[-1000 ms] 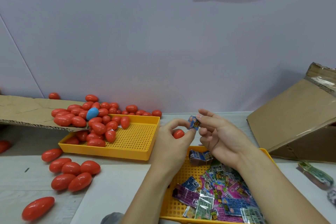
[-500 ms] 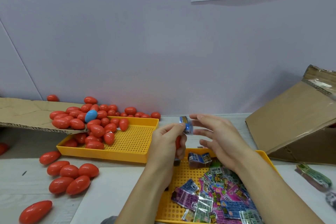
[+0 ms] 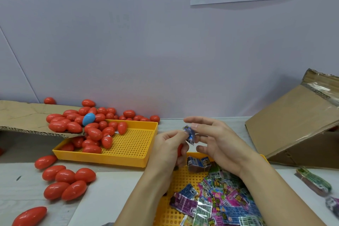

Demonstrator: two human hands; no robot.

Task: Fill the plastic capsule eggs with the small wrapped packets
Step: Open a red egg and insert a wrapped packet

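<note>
My left hand (image 3: 167, 149) grips a red capsule egg (image 3: 180, 149), mostly hidden in its palm, and its fingertips pinch one edge of a small blue wrapped packet (image 3: 189, 135). My right hand (image 3: 218, 142) pinches the packet's other edge, with its other fingers spread. Both hands hover above the back of a yellow tray (image 3: 166, 213) that holds a heap of coloured packets (image 3: 222, 200). Red eggs (image 3: 95, 133) fill the left part of a second yellow tray (image 3: 128, 159).
A cardboard flap (image 3: 23, 117) carries more red eggs and one blue egg (image 3: 88, 119). Loose red eggs (image 3: 66, 183) lie on the table at the left. A tilted cardboard box (image 3: 300, 124) stands at the right, with loose packets (image 3: 315, 181) before it.
The red egg has sunk deeper into my left palm and shows less. The blue packet has turned on edge between my two hands, which stay close together.
</note>
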